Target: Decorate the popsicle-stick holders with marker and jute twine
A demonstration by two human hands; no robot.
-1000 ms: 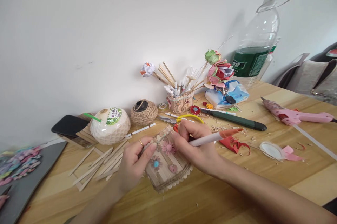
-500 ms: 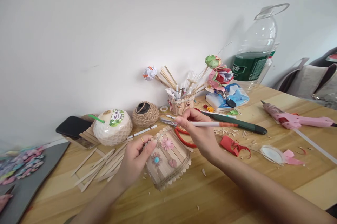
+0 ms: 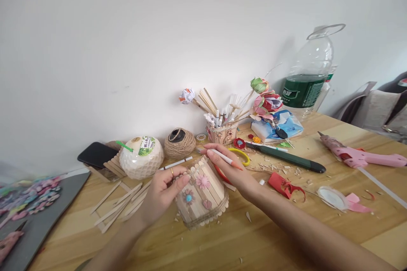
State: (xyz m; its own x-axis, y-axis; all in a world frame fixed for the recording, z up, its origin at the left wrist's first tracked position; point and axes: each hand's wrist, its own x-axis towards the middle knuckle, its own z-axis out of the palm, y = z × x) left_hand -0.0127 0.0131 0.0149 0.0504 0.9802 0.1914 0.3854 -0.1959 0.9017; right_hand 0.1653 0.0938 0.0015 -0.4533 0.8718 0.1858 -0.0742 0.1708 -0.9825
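Observation:
My left hand [image 3: 165,192] is closed on the upper left edge of a craft-stick box [image 3: 205,194], tilted above the table. Glued on its face are a pink flower [image 3: 202,181], a flower with a blue centre [image 3: 188,196] and a pink heart [image 3: 207,204]; twine runs round its lower end. My right hand [image 3: 229,169] grips a white marker pen [image 3: 224,156] with an orange end, close to the box's far edge. The pen's tip is hidden by the fingers. Behind that hand lie scissors [image 3: 243,152] with red and yellow handles, partly covered.
Loose craft sticks [image 3: 121,205] lie left of the box. Behind stand a coconut [image 3: 141,163], a twine ball [image 3: 180,143] and a pen holder [image 3: 222,133] with paper flowers. To the right are a green-handled cutter [image 3: 289,158], a pink glue gun [image 3: 359,154] and a large bottle [image 3: 307,88].
My right hand has moved left and nearer to the box's edge, and the pen has turned from level to slanted. My left hand keeps its hold on the box. The view has shifted slightly.

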